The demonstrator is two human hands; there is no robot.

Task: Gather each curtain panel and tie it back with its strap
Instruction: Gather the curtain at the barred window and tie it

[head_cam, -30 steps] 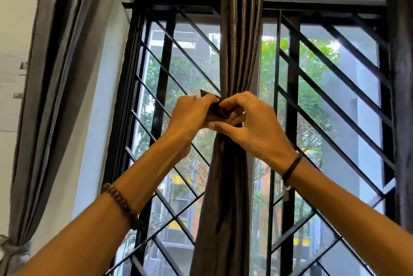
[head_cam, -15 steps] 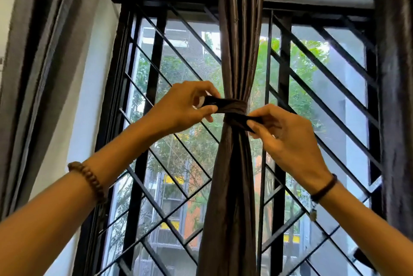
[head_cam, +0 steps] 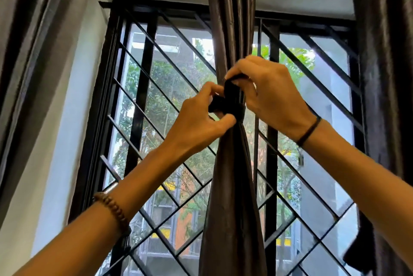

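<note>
- Left hand (head_cam: 199, 119), frame centre: pinches one end of the strap (head_cam: 230, 101), keeping tension.
- Right hand (head_cam: 268, 94): grips the looped end to knot it around the gathered curtain panel (head_cam: 232, 186).

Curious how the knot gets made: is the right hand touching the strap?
Touching. Head view: the right hand pinches the strap at its upper loop.
</note>
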